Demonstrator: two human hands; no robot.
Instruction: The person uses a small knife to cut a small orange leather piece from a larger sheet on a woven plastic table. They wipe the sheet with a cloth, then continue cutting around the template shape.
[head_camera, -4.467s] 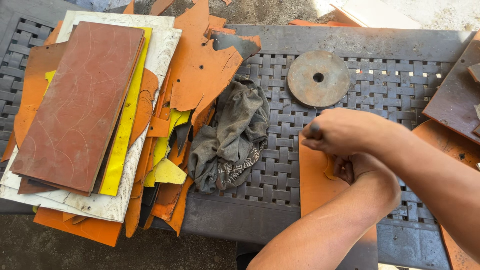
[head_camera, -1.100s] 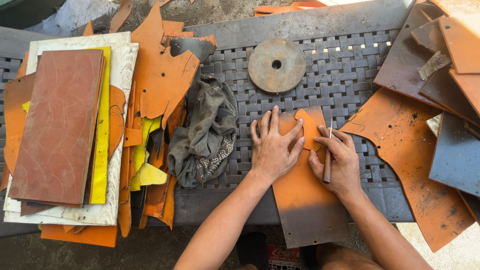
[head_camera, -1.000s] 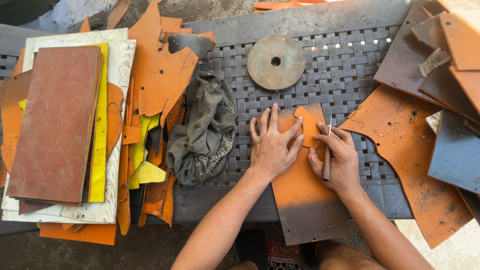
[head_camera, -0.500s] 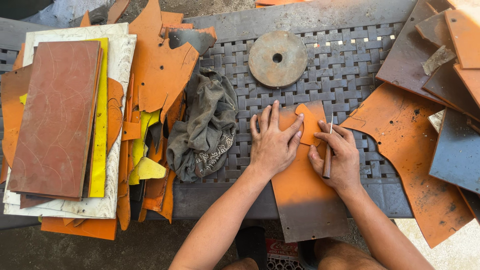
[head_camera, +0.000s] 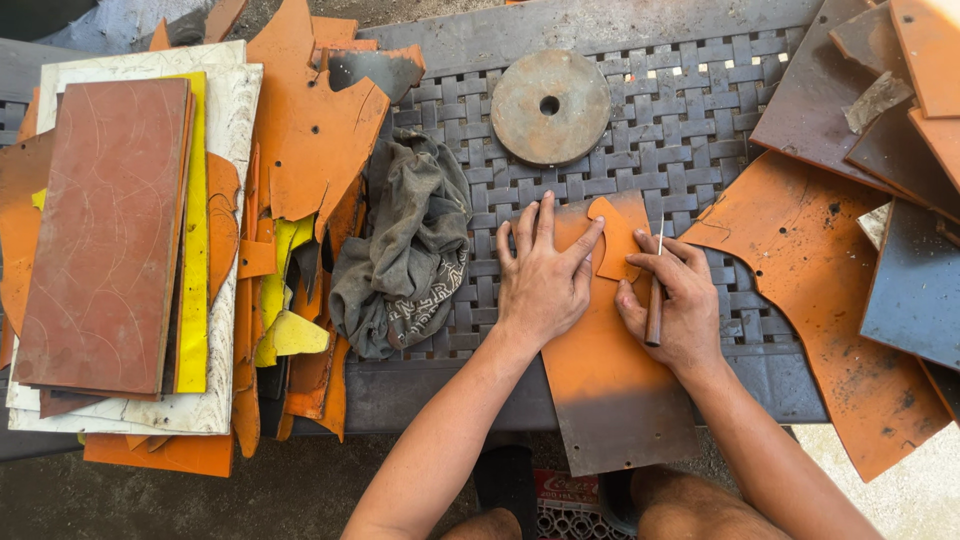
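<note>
A dark woven-strap table (head_camera: 700, 130) carries the whole spread, with bare ground below its near edge. Taking the round metal disc (head_camera: 550, 106) as landmark: far to its left lies a stack of boards (head_camera: 105, 230), a reddish-brown one on top over yellow and white ones. Nearer the disc, still left, are jagged orange offcuts (head_camera: 310, 140), and a grey crumpled rag (head_camera: 405, 250) sits below and left of it.

Directly below the disc lies an orange sheet (head_camera: 600, 370) overhanging the table's near edge. The left hand (head_camera: 540, 280) lies flat and spread on it, pinning a small orange template (head_camera: 615, 238). Just right, the right hand (head_camera: 680, 310) has its grip closed around a wooden-handled scriber (head_camera: 655, 300), point at the template's edge. Against half a second ago both hands sit almost unchanged, so the tracing looks slow and mid-stroke.

Right of the disc lie larger orange and dark sheets (head_camera: 820, 260).
</note>
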